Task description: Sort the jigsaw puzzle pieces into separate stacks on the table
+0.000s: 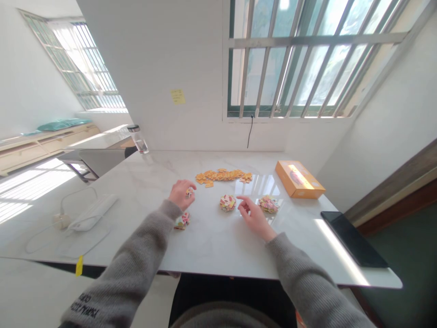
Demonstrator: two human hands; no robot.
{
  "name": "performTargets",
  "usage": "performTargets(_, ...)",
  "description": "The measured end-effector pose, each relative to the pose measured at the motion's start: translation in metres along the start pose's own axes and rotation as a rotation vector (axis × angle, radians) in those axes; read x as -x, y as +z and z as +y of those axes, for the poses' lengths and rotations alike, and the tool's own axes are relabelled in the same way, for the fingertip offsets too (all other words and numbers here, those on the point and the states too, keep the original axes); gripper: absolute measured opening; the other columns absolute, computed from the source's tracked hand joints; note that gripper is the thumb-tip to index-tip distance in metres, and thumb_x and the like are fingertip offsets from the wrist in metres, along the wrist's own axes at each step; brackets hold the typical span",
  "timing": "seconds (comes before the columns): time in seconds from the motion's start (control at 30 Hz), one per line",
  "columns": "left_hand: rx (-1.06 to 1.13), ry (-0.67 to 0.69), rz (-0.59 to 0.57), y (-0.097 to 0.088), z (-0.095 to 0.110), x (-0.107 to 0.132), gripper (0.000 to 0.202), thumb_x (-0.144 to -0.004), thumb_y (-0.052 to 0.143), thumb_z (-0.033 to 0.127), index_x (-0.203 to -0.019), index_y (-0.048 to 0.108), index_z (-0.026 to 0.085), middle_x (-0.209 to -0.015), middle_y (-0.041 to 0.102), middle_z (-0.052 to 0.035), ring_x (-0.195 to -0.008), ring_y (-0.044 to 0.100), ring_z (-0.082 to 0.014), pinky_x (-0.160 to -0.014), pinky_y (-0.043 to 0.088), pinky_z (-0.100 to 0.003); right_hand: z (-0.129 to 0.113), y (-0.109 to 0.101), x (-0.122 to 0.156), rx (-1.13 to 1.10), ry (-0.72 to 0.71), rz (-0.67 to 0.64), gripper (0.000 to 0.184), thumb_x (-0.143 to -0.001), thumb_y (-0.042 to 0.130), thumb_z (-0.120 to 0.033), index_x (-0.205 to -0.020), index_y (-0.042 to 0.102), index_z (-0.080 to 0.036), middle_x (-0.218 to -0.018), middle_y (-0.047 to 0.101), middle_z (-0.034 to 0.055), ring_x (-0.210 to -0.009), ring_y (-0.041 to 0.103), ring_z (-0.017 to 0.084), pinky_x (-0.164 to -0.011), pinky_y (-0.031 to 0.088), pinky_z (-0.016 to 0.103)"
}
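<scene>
My left hand [182, 193] is curled over the left part of the table, around a small colourful puzzle piece [189, 193]; whether it holds more than one, I cannot tell. Just below that wrist lies a small pile of patterned puzzle pieces [182, 221], partly covered by the sleeve. My right hand [253, 217] hovers low with fingers apart and nothing visible in them. Its index finger points at a round pile of red and cream pieces [227, 202]. Right beside this hand sits a pile of pink and green pieces [269, 204].
A long heap of orange puzzle pieces [223, 175] stretches across the table [211, 248] beyond my hands. An orange box [299, 179] and a black tablet [353, 239] lie at right. At left are a power strip [94, 212] with cables and a clear bottle [139, 140].
</scene>
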State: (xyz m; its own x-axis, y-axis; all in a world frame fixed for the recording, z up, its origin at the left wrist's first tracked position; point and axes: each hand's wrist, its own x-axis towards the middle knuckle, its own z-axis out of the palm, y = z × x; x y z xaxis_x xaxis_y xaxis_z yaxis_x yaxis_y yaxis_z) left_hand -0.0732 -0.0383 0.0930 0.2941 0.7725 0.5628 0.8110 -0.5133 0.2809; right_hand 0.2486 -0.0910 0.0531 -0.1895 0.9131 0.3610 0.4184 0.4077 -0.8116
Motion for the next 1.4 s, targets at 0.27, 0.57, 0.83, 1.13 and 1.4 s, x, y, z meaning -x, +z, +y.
performTargets(0.27,-0.001,0.17,-0.249,0.048,0.076,-0.005,0.033,-0.078,0.056,0.012,-0.109,0.06,0.024,-0.124,0.065,-0.007,-0.119,0.055,-0.0274,-0.096,0.044,-0.044,0.001,0.001,0.0,0.038,-0.005,0.0,0.033,-0.091,0.047,-0.025,-0.122,0.058,-0.02,-0.084,0.063,0.0022,-0.071,0.056,0.015,-0.065,0.044,0.028)
performTargets(0.57,0.096,0.083,-0.279,0.09,0.084,-0.011,0.034,-0.071,0.054,0.006,-0.1,0.06,0.022,-0.121,0.066,-0.0067,-0.119,0.055,-0.0264,-0.101,0.041,-0.046,0.003,0.001,-0.001,0.044,-0.026,-0.009,0.034,-0.091,0.047,-0.023,-0.124,0.056,-0.019,-0.084,0.062,0.0019,-0.072,0.056,0.015,-0.069,0.045,0.029)
performTargets(0.83,0.162,0.006,-0.291,0.089,0.08,-0.003,0.017,-0.075,0.062,0.014,-0.089,0.062,0.023,-0.117,0.066,-0.0044,-0.113,0.054,-0.0269,-0.095,0.041,-0.045,0.0,0.0,-0.001,0.054,-0.017,-0.01,0.034,-0.091,0.046,-0.022,-0.124,0.056,-0.018,-0.085,0.062,0.0021,-0.07,0.055,0.015,-0.067,0.045,0.028)
performTargets(1.13,0.256,0.047,-0.2,0.089,0.075,0.003,0.01,-0.078,0.067,0.024,-0.087,0.063,0.023,-0.108,0.066,-0.0055,-0.106,0.056,-0.0251,-0.096,0.043,-0.044,0.002,0.0,-0.001,0.061,-0.023,-0.01,0.036,-0.091,0.047,-0.024,-0.125,0.057,-0.02,-0.086,0.064,0.0027,-0.071,0.055,0.016,-0.069,0.045,0.029)
performTargets(1.4,0.479,0.194,-0.187,0.068,0.1,0.004,0.023,-0.067,0.064,0.007,-0.083,0.057,0.022,-0.109,0.061,-0.007,-0.11,0.056,-0.0244,-0.1,0.047,-0.043,-0.007,-0.007,-0.002,-0.121,0.048,0.013,0.039,-0.097,0.043,-0.042,-0.125,0.058,-0.02,-0.085,0.061,0.0017,-0.079,0.058,0.017,-0.077,0.046,0.032)
